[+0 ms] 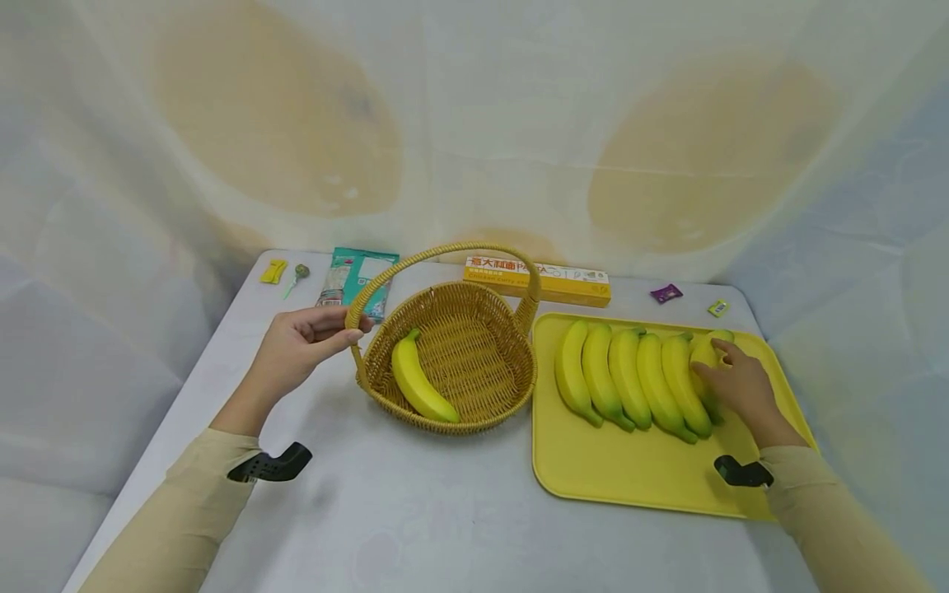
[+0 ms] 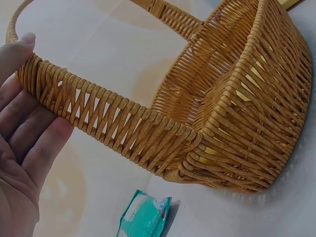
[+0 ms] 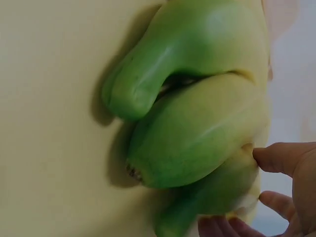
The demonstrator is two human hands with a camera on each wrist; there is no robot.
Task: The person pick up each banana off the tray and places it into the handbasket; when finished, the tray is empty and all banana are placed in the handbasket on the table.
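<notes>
A woven wicker basket stands on the table with one banana lying inside its left part. My left hand holds the left side of the basket's tall handle, thumb on one face and fingers on the other. Several bananas lie side by side on a yellow tray. At the right end of that row, my right hand grips the last banana between thumb and fingers. It rests beside its neighbour.
Behind the basket lie a teal packet and a yellow pasta box. A yellow-wrapped candy and a lollipop sit at the back left. A purple candy and a small green-yellow candy lie behind the tray.
</notes>
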